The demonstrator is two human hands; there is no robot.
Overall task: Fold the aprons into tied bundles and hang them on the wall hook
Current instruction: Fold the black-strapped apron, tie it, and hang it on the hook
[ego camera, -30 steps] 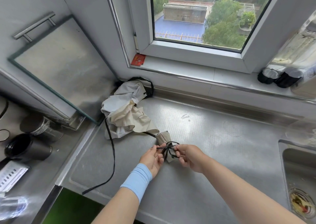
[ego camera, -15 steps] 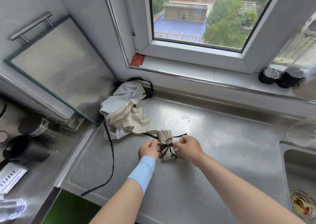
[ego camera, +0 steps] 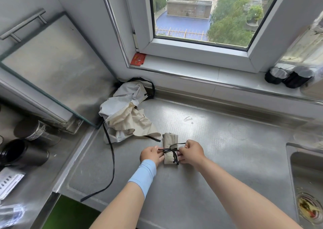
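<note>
A small beige apron bundle (ego camera: 170, 141) lies on the steel counter (ego camera: 218, 167), bound across its middle by a black strap (ego camera: 170, 150) knotted into a bow. My left hand (ego camera: 151, 155) pinches the strap's left end beside the bundle. My right hand (ego camera: 191, 151) pinches the right end on the other side. Behind and to the left sits a crumpled heap of unfolded aprons (ego camera: 125, 113), grey and cream, with a long black strap (ego camera: 111, 162) trailing toward the counter's front edge. No wall hook is in view.
A glass panel (ego camera: 52, 68) leans at the left. Dark cups (ego camera: 22, 156) stand on the lower left surface. A sink (ego camera: 309, 190) with a drain strainer lies at the right. Two dark bottles (ego camera: 286, 76) lie on the window sill.
The bundle has been laid flat on the counter, and my hands have drawn the strap ends apart sideways, so the bow now sits tight across its middle.
</note>
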